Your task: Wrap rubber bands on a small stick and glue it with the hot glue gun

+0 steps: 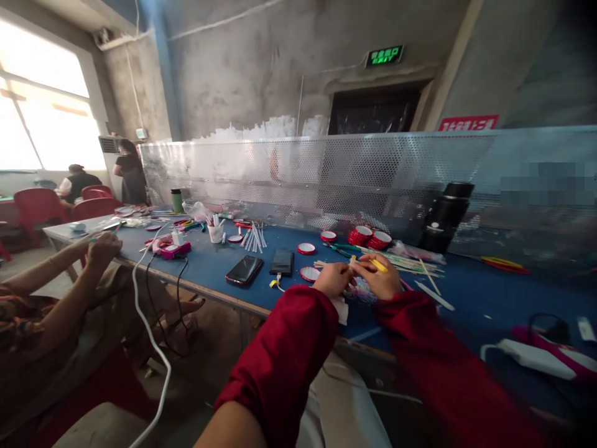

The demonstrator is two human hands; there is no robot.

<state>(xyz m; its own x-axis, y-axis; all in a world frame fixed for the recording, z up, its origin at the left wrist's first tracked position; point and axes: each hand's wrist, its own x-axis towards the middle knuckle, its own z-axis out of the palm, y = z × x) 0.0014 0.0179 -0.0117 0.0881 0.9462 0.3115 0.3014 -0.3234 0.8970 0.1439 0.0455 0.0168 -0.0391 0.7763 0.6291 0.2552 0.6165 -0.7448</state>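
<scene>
Both my hands meet over the near edge of the blue table, in red sleeves. My right hand (383, 283) is closed, with a slim yellow tool (379, 266) lying across its fingers; its kind is unclear. Fingers pinched, my left hand (332, 280) is just beside it. A tiny pale and yellow piece (353, 259) shows between the two sets of fingertips, too small to name. Below them lies a tangle of fine pale strands (364, 290). A shallow red-rimmed lid (310, 274) sits left of my left hand.
A black phone (244, 270) and a dark power bank (282, 263) lie to the left. Red rolls (360, 235), thin sticks (426, 266) and a black flask (446, 218) stand or lie beyond my hands. A co-worker's hands (103, 249) are at the far left.
</scene>
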